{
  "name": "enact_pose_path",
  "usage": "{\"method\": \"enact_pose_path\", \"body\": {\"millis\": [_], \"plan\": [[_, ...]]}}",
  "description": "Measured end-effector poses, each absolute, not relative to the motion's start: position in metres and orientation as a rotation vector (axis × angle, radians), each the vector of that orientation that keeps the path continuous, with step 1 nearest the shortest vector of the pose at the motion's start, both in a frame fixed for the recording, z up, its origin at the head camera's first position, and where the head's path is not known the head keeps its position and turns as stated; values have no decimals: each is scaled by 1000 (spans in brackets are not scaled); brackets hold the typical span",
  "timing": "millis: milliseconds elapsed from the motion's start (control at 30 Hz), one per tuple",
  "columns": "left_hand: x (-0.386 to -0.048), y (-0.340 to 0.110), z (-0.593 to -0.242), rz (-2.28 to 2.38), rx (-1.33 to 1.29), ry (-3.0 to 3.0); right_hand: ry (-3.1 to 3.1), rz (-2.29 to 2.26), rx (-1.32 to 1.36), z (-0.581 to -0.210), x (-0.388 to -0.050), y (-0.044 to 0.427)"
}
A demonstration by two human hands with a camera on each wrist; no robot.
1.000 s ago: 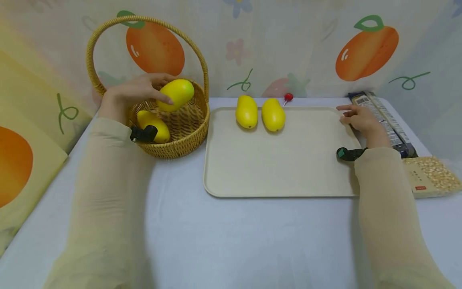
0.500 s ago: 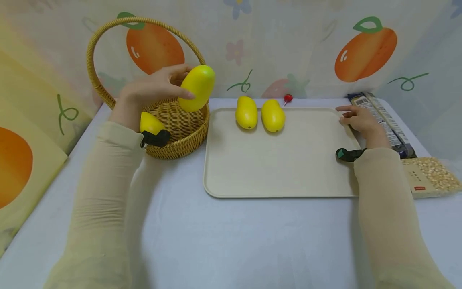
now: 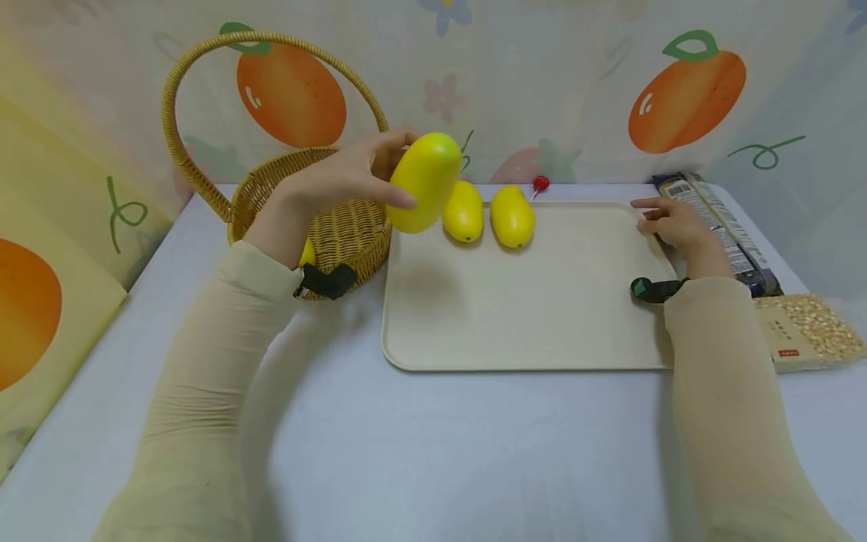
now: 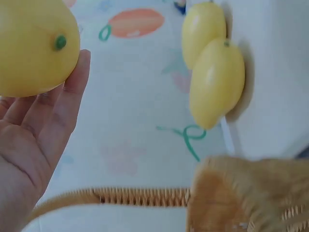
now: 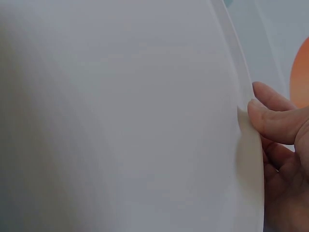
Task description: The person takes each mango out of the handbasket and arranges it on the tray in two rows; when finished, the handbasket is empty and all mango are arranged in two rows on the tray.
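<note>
My left hand (image 3: 352, 173) grips a yellow mango (image 3: 427, 183) with a greenish end, held up over the left back corner of the beige tray (image 3: 528, 309). Two more mangoes, one (image 3: 464, 214) left and one (image 3: 512, 217) right, lie side by side on the tray near its back edge. In the wicker basket (image 3: 348, 233) to the left, another mango (image 3: 308, 253) is mostly hidden by my left forearm. At the tray's right back corner, my right hand (image 3: 682, 229) holds the rim; the right wrist view shows the thumb (image 5: 275, 121) on it and fingers outside.
The basket's tall arched handle (image 3: 271, 36) rises behind my left arm. A red lollipop (image 3: 540, 183) lies behind the tray. Right of it are a dark packet (image 3: 731, 233) and a bag of pale grains (image 3: 816, 324). A fruit-print curtain (image 3: 582, 90) hangs behind.
My left hand has lifted the mango out of the basket and carried it rightward over the basket's rim to above the tray. The right hand has stayed at the tray's corner.
</note>
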State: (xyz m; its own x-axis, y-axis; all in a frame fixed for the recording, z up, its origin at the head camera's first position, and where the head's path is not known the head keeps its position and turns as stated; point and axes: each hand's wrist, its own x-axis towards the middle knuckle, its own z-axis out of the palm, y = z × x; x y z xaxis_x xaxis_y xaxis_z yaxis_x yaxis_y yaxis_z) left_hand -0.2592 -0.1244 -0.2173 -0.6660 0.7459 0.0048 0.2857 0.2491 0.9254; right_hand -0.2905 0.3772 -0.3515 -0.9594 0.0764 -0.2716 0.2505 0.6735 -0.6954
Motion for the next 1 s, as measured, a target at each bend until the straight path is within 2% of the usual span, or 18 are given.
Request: {"method": "enact_pose_path", "body": {"millis": [500, 1000], "plan": [[-256, -89, -250, 1427, 867, 2067, 2678, -1155, 278, -352, -292, 377], [-249, -53, -282, 1369, 600, 2034, 2664, -1164, 291, -351, -290, 376]]}}
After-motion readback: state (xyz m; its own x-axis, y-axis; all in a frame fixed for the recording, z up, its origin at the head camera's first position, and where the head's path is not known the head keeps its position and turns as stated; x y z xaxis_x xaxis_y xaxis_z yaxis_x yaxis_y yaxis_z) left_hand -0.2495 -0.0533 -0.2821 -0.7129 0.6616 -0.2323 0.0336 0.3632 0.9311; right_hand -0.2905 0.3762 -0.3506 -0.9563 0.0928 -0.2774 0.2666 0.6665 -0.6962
